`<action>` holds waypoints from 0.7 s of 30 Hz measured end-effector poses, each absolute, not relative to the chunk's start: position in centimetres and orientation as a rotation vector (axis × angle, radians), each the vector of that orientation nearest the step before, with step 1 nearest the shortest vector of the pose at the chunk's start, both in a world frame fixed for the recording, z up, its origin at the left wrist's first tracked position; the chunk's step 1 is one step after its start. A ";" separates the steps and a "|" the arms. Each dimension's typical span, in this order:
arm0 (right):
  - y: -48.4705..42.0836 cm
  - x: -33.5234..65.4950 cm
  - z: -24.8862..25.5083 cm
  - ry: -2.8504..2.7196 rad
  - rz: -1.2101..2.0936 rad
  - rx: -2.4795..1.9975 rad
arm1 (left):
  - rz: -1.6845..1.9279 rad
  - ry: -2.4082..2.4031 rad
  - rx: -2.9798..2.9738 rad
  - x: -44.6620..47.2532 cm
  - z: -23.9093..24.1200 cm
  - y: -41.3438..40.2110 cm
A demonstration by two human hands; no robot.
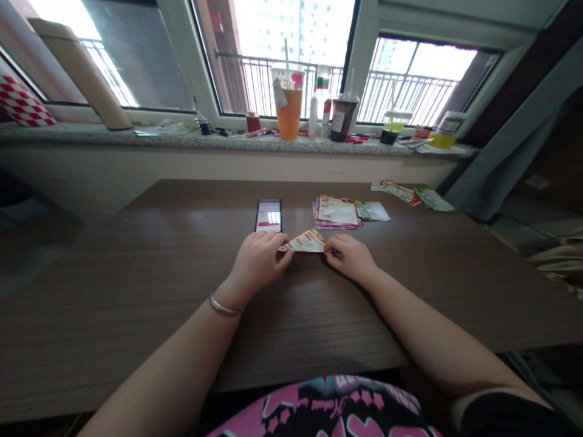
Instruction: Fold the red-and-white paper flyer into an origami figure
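Observation:
Between my two hands is a printed paper leaflet [306, 241], folded to a triangle with its point upward and its straight edge toward me. My left hand [260, 255] pinches its left corner between thumb and fingers, and a bracelet circles that wrist. At the right corner, the fingers of my right hand [350, 258] are closed on the paper. A phone [269, 215] with a lit screen lies just beyond my left hand. Behind the leaflet rests a stack of similar printed leaflets [337, 210], with a greenish packet [372, 211] partly beside it.
More leaflets [401, 193] lie at the far right of the brown table [159, 243]. On the windowsill [182, 138] stand an orange drink cup [288, 109], a dark drink cup [342, 118], bottles and small items. A cardboard tube [84, 76] leans at the left window.

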State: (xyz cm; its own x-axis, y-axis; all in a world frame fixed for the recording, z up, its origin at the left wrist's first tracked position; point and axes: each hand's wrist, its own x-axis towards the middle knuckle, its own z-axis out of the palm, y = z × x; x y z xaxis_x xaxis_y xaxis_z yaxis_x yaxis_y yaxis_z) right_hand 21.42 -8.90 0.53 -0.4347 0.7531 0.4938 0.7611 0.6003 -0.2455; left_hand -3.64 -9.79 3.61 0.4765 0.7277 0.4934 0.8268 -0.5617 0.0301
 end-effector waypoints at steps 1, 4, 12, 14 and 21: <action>-8.9 21.3 0.6 -2.273 -0.019 -1.187 | -0.699 -1.314 -2.558 -3.5 3.5 -9.9; -9.1 21.0 0.7 -2.289 -0.018 -1.179 | -0.654 -1.226 -2.631 -2.9 3.1 -10.1; -9.7 20.2 1.1 -2.348 -0.031 -1.136 | -0.674 -1.168 -2.685 -2.2 2.2 -10.1; -9.9 19.9 1.2 -2.357 -0.045 -1.141 | -0.698 -1.139 -2.715 -2.1 2.2 -10.1; -9.9 19.7 1.4 -2.338 -0.019 -1.171 | -0.736 -1.125 -2.716 -1.9 2.5 -10.4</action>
State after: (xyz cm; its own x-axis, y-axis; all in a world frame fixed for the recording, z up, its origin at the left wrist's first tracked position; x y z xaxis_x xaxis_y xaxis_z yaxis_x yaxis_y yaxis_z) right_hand 19.72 -9.91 1.40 -0.4904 0.7429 0.4556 0.7500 0.6260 -0.2135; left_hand -1.86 -10.36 2.47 0.6079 0.6362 0.4752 0.6902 -0.7192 0.0800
